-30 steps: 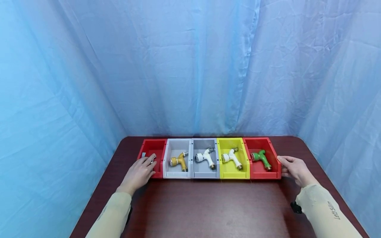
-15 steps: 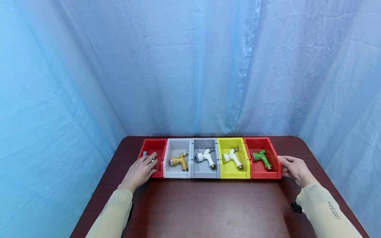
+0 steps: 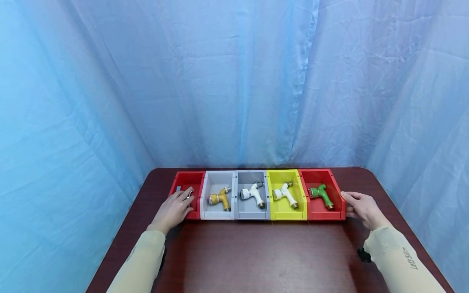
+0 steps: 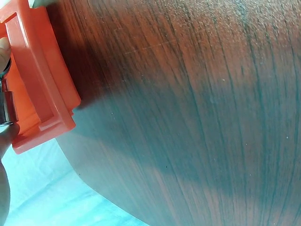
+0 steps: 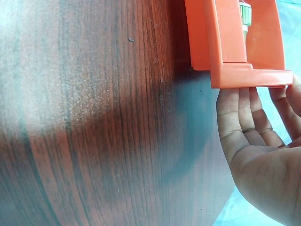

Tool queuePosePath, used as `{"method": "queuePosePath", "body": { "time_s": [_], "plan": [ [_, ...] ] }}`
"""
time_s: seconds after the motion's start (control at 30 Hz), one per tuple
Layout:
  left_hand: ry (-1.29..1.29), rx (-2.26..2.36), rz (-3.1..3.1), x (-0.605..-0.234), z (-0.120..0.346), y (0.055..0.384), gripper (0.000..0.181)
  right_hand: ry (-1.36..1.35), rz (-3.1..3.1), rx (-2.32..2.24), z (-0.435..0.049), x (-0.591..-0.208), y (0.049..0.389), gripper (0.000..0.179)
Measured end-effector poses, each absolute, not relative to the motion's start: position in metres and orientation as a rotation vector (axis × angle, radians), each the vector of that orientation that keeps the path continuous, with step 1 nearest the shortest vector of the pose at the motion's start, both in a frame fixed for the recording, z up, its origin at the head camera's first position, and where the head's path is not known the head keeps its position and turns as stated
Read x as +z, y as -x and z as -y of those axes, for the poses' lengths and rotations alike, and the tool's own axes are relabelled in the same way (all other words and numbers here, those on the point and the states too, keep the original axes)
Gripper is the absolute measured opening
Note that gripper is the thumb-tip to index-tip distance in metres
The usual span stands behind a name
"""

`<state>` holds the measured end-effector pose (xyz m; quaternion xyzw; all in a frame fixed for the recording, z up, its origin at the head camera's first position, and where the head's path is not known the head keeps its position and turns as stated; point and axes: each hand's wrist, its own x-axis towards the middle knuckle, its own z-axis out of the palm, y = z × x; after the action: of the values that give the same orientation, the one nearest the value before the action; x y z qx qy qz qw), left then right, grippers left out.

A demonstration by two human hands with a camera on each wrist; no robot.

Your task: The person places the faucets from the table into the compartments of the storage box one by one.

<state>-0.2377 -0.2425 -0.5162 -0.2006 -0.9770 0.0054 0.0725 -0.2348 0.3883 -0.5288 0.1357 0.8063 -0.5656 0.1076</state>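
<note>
My left hand (image 3: 172,209) reaches into the red bin (image 3: 194,179) at the left end of the row. Its fingers and thumb grip a shiny metal tap (image 4: 7,107), mostly hidden under the hand. At the other end, my right hand (image 3: 364,208) touches the outer side of another red bin (image 3: 338,195). In the right wrist view its fingers (image 5: 230,113) lie straight against the wall, thumb at the rim. A green tap (image 3: 322,197) lies in that bin.
Between the red bins stand a white bin (image 3: 217,214) with a yellow tap (image 3: 222,197), a grey bin (image 3: 252,215) with a white tap (image 3: 253,193), and a yellow bin (image 3: 287,215) with a white tap (image 3: 286,194). Blue curtains (image 3: 234,81) surround the brown table (image 3: 271,256).
My left forearm has shifted slightly to the right while the hand stays in the left red bin. The right hand and the taps keep their places.
</note>
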Motion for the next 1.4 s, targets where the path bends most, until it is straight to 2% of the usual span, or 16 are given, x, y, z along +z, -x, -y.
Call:
{"method": "queuePosePath", "body": {
  "time_s": [1.17, 1.4],
  "plan": [
    [0.548, -0.056, 3.055, -0.5101, 0.2378, 0.2402, 0.062, -0.401, -2.362, -1.676, -0.3858, -0.5287, 0.2346, 0.075],
    [0.576, -0.061, 3.037, -0.51, 0.2415, 0.2349, 0.055, -0.406, -2.377, -1.65, -0.3886, -0.53, 0.2346, 0.077]
  ]
}}
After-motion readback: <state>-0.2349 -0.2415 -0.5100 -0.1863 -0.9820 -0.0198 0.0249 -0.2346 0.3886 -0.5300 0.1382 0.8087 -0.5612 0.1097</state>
